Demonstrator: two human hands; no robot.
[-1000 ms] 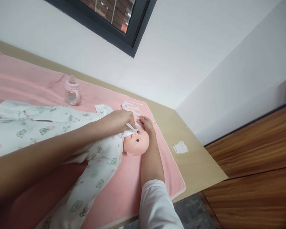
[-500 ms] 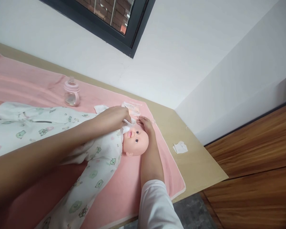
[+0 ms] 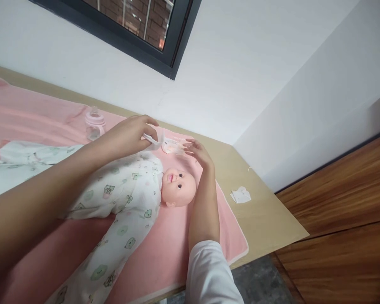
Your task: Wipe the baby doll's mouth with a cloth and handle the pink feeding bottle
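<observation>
A baby doll (image 3: 179, 188) lies on its back on a pink blanket (image 3: 164, 245), dressed in a white sleepsuit (image 3: 139, 185) with green animal prints. My left hand (image 3: 131, 135) is above the doll's chest on its far side, its fingers closed on a thin white tissue (image 3: 156, 141). Just beyond the doll's head, my right hand (image 3: 199, 153) has its fingers apart and appears to hold nothing. Between the two hands lies a small white plastic packet (image 3: 171, 146) with print on it, close to my right fingertips. My right forearm passes beside the crown of the doll's head.
A pink baby bottle (image 3: 95, 123) stands on the blanket at the back left. On the wooden table (image 3: 262, 223), to the right, lies a folded white tissue. A wall and a dark-framed window (image 3: 172, 63) rise behind; wooden panels (image 3: 342, 190) stand at the right.
My left hand has lifted away from the doll's face, up and left, carrying the white tissue. My right hand has moved slightly away from me, its fingers spreading near the packet.
</observation>
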